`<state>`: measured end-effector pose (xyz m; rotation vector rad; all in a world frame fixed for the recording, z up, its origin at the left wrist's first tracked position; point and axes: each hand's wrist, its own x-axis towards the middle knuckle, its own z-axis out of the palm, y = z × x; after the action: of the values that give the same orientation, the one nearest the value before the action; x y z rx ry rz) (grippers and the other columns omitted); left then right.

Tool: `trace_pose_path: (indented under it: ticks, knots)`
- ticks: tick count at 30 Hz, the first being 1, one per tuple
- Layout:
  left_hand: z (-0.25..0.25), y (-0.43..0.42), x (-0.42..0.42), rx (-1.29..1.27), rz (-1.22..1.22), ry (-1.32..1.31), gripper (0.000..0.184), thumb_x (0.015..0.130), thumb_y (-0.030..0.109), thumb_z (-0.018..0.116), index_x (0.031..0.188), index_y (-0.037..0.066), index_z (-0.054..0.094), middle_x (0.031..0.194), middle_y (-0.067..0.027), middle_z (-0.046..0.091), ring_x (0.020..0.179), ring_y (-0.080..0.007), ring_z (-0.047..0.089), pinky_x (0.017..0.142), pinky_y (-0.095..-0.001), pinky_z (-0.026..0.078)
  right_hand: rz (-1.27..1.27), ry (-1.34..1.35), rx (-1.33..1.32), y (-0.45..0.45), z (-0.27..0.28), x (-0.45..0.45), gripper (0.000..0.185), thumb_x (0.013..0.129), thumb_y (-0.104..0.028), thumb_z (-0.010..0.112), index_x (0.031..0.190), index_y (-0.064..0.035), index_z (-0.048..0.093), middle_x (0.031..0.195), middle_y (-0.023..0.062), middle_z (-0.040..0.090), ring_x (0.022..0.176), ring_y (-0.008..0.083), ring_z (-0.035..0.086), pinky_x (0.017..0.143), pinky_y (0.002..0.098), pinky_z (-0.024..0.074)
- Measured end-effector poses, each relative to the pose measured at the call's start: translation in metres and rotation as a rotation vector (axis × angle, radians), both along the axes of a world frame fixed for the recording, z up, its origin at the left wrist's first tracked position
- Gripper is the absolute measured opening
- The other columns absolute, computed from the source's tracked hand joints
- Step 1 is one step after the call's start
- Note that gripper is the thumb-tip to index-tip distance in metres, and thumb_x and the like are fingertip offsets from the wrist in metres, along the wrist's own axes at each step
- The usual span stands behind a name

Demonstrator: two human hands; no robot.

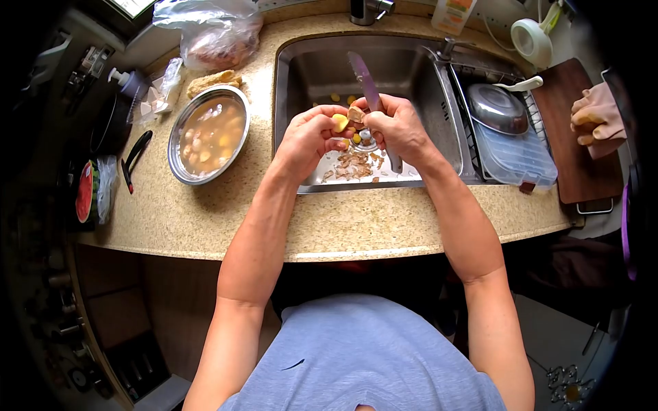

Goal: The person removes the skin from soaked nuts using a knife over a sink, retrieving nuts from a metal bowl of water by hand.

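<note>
Over the sink (295, 75), my left hand (312, 133) pinches a small, smooth yellow peeled piece (340, 122) of food. My right hand (399, 127) is closed around a knife (365, 79), its purple blade pointing up and away and its handle end showing below the palm. Between the two hands is a brown-skinned piece (356, 114), close to my right fingertips; which fingers support it is hard to tell. Brown peelings (356, 164) lie on the sink floor beneath my hands, with several yellow pieces around the drain.
Left of the sink stands a metal bowl (175, 147) of cloudy water with pale and yellow pieces. A black-handled tool (139, 147) and a plastic bag (209, 31) lie beyond it. A dish rack with a lid (497, 109), a cutting board (582, 157) and gloves (598, 120) are right.
</note>
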<state>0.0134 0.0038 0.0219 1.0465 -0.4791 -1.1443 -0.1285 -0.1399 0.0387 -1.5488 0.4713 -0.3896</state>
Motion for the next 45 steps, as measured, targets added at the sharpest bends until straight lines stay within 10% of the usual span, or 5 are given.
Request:
trace_pose_path:
  ticks: [4, 10, 36, 45]
  knots:
    - [-0.005, 0.001, 0.003, 0.008, 0.038, 0.124, 0.029, 0.103, 0.019, 0.044, 0.107, -0.002, 0.063, 0.101, -0.0137, 0.069, 0.080, -0.0173, 0.065, 0.069, -0.0292, 0.056, 0.053, -0.048, 0.195, -0.003, -0.002, 0.002, 0.024, 0.083, -0.009, 0.059, 0.103, 0.0003, 0.069, 0.077, 0.0006, 0.064, 0.056, 0.0032, 0.052, 0.047, 0.0204, 0.0433]
    - [-0.012, -0.001, 0.000, -0.013, -0.010, 0.135, 0.015, 0.096, 0.015, 0.068, 0.105, 0.004, 0.065, 0.093, -0.0061, 0.069, 0.075, -0.0091, 0.064, 0.058, -0.0191, 0.052, 0.097, -0.020, 0.186, 0.000, -0.002, 0.002, 0.028, 0.083, -0.009, 0.059, 0.107, 0.0017, 0.068, 0.078, 0.0016, 0.064, 0.056, 0.0033, 0.053, 0.046, 0.0199, 0.0442]
    - [-0.030, -0.011, 0.000, -0.037, 0.140, 0.378, 0.018, 0.102, 0.013, 0.053, 0.116, 0.002, 0.060, 0.106, -0.0104, 0.066, 0.094, -0.0197, 0.067, 0.082, -0.0334, 0.060, -0.022, -0.063, -0.477, 0.024, -0.016, 0.007, 0.018, 0.086, -0.011, 0.074, 0.098, -0.0002, 0.068, 0.066, -0.0013, 0.059, 0.063, 0.0067, 0.053, 0.058, 0.0272, 0.0448]
    - [-0.029, -0.013, -0.007, -0.181, 0.143, 0.459, 0.024, 0.096, 0.006, 0.063, 0.118, 0.002, 0.056, 0.112, -0.0123, 0.064, 0.105, -0.0201, 0.064, 0.095, -0.0330, 0.055, -0.130, -0.078, -0.651, 0.037, -0.017, 0.010, 0.028, 0.083, -0.013, 0.072, 0.109, -0.0026, 0.071, 0.079, 0.0142, 0.070, 0.070, 0.0199, 0.070, 0.067, 0.0342, 0.0546]
